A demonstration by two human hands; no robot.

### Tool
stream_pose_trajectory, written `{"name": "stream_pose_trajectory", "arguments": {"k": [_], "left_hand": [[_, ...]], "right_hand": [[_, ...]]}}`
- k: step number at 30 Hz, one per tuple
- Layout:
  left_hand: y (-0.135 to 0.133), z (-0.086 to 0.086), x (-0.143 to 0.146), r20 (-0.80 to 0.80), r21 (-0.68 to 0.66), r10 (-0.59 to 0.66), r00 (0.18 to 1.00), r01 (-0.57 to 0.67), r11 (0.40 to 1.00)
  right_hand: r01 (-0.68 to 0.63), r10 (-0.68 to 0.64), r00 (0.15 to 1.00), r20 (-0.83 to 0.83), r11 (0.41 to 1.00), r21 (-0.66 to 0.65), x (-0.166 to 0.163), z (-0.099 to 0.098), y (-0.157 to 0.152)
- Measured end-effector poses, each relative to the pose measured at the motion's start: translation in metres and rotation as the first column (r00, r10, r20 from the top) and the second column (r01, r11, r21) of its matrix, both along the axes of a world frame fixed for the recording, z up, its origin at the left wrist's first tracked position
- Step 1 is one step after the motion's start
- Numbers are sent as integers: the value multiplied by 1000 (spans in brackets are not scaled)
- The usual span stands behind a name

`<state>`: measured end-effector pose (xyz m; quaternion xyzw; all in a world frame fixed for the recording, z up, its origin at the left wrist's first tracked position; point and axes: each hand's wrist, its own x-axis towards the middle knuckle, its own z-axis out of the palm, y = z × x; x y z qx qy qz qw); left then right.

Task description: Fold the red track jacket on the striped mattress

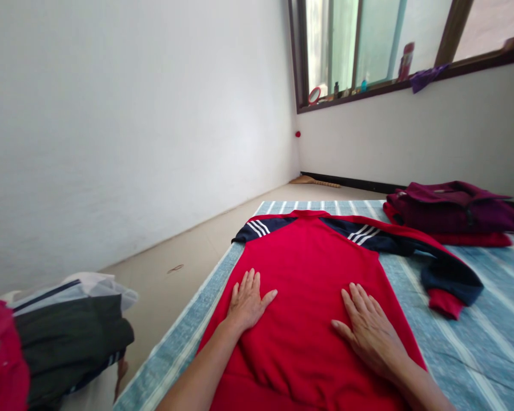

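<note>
A red jacket [308, 262] with navy, white-striped shoulders lies spread out, collar away from me. My left hand [247, 302] rests flat on its left side, fingers stretched and thumb apart. On the right side of the cloth lies my right hand [370, 328], also flat with fingers extended. Neither hand grips anything. The right sleeve [437, 268] reaches out to the side and bends toward me at its red cuff. Only a short part of the left sleeve [244, 233] shows. Small wrinkles run across the fabric near the hem.
Beneath the jacket is a blue-and-white striped sheet [480, 337]. Folded maroon and red clothes [454, 211] are stacked at the right. More clothes [72, 337] are heaped at lower left. A broom [312, 181] lies by the wall corner; bottles and a mirror [314, 95] stand on the windowsill.
</note>
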<state>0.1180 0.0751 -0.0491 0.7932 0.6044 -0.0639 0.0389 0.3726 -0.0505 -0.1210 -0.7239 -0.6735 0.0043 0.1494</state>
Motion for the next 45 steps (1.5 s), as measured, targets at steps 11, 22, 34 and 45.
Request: {"name": "stream_pose_trajectory", "arguments": {"k": [11, 22, 34, 45], "left_hand": [[1, -6, -1, -7, 40, 1, 1000, 0, 999], [1, -8, -2, -19, 71, -5, 1000, 7, 997], [4, -9, -2, -18, 70, -3, 1000, 5, 998], [3, -9, -2, -9, 75, -7, 1000, 7, 997]], "right_hand": [[11, -8, 999, 44, 997, -71, 0, 3, 0], [9, -8, 1000, 12, 999, -52, -1, 4, 0], [5, -5, 1000, 2, 997, -71, -2, 9, 1], [8, -8, 1000, -2, 996, -87, -2, 10, 1]]}}
